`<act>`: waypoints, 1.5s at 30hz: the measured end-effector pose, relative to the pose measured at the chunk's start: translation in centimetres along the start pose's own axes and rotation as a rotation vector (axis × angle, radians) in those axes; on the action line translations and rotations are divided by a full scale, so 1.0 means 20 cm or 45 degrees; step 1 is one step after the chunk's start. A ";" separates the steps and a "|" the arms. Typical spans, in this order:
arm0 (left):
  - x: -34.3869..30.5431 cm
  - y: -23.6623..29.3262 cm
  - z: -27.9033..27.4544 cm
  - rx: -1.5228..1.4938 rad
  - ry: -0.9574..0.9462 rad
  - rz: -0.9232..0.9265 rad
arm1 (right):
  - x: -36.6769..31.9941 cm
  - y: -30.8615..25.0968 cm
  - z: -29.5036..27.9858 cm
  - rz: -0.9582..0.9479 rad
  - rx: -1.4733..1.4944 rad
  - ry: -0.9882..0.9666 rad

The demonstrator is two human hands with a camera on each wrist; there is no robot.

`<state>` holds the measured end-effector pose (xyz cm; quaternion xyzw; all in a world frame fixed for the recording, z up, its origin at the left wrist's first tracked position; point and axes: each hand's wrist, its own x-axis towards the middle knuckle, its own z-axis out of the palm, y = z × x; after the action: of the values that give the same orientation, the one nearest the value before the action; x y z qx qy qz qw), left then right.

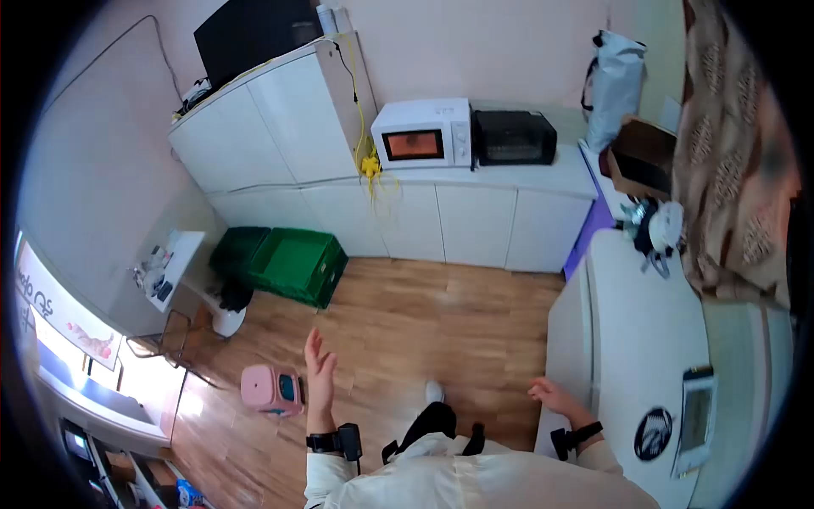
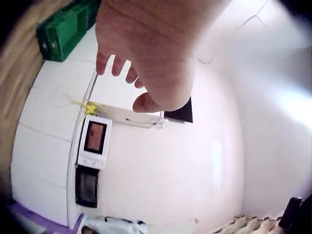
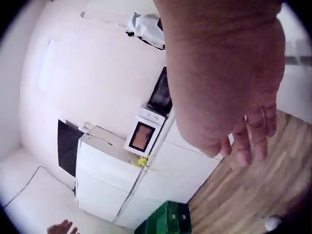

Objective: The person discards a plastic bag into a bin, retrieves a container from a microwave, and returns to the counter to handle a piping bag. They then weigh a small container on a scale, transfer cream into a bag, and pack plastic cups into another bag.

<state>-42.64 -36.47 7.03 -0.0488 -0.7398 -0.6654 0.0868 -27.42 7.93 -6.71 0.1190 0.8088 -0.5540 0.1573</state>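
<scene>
In the head view my left hand [image 1: 320, 380] is raised over the wooden floor, palm turned inward and fingers loosely extended, holding nothing. A pink stool [image 1: 259, 388] stands on the floor to its left. My right hand [image 1: 561, 400] hangs beside the white rounded-edge counter [image 1: 644, 314], its fingers relaxed and no object in them. The left wrist view shows the left hand [image 2: 146, 53] with fingers spread a little, thumb apart from them. Seen from the right wrist, the right hand [image 3: 224, 83] has its fingers loosely extended in the air.
Green crates [image 1: 297, 261] sit on the floor before white cabinets [image 1: 411, 220]. On the cabinet top are a white microwave [image 1: 421, 136] and a black toaster oven [image 1: 515, 138]. A small white table [image 1: 180, 263] stands at left. The right counter bears a black round item [image 1: 653, 433].
</scene>
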 end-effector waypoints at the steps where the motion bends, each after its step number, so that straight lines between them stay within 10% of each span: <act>1: 0.16 -0.06 0.01 0.024 0.054 -0.007 | 0.19 -0.07 -0.10 -0.006 -0.003 -0.001; 7: 1.46 -0.30 0.63 -0.388 -0.268 -0.049 | 0.86 -0.08 -0.41 0.138 -0.212 0.459; 9: 1.83 -0.31 0.99 -0.638 -0.415 -0.086 | 0.93 -0.17 -0.41 0.250 0.948 0.278; 12: 2.32 -0.31 1.49 -0.721 -0.610 -0.199 | 0.97 -0.37 -0.50 0.303 1.162 0.191; 15: 2.85 -0.44 1.91 -0.083 -0.494 -0.475 | 1.11 -0.34 -0.66 0.367 1.106 0.284; 19: 3.44 -0.84 2.33 0.277 -0.432 -0.086 | 1.53 -0.29 -0.95 0.301 1.106 0.141; 23: 3.49 -0.95 2.47 0.365 -0.458 -0.444 | 2.02 -0.45 -1.22 0.360 0.575 0.055; 26: 3.34 -1.01 2.48 0.522 -0.015 0.045 | 2.37 -0.52 -1.36 0.249 0.392 -0.230; 33: 2.62 -0.81 1.62 0.643 -0.281 -0.096 | 3.38 -0.95 -1.15 -0.345 0.099 -0.369; 37: 2.46 -0.73 1.23 0.643 -0.109 -0.236 | 4.04 -1.34 -0.70 -0.667 0.076 -0.290; 41: 2.39 -0.83 1.03 0.431 0.003 -0.250 | 4.64 -1.67 -0.44 -0.854 -0.489 0.508; 45: 2.36 -0.75 1.02 0.360 0.308 -0.444 | 4.94 -1.85 -0.41 -0.685 -1.048 0.492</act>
<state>-92.95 -19.83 -0.60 0.1722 -0.8070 -0.5611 0.0644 -133.15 4.20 -10.25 -0.0643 0.9756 -0.1795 -0.1085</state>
